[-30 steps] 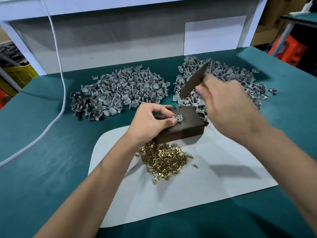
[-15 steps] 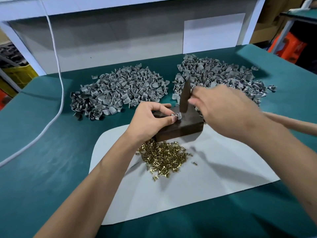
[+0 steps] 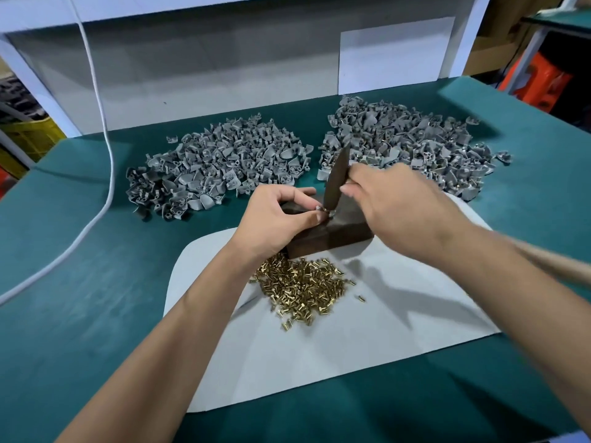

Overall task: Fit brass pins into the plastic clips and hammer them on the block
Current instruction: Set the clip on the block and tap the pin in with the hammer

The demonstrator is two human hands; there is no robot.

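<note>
A dark block [image 3: 339,233] stands on a pale sheet [image 3: 367,346] in the middle of the green table. My left hand [image 3: 275,219] pinches a small grey plastic clip [image 3: 323,211] with a pin in it on the block's top. My right hand [image 3: 403,206] grips a flat dark metal bar [image 3: 335,179], held nearly upright with its lower end down on the clip. A heap of brass pins [image 3: 300,287] lies on the sheet just in front of the block.
Two heaps of grey clips lie behind the block, one at the left [image 3: 220,163] and one at the right [image 3: 412,145]. A white cable [image 3: 110,161] curves across the table's left side. A white panel closes off the back.
My right hand swung the metal bar down from a raised tilt onto the clip on the block. My left hand has kept its pinch on the clip.
</note>
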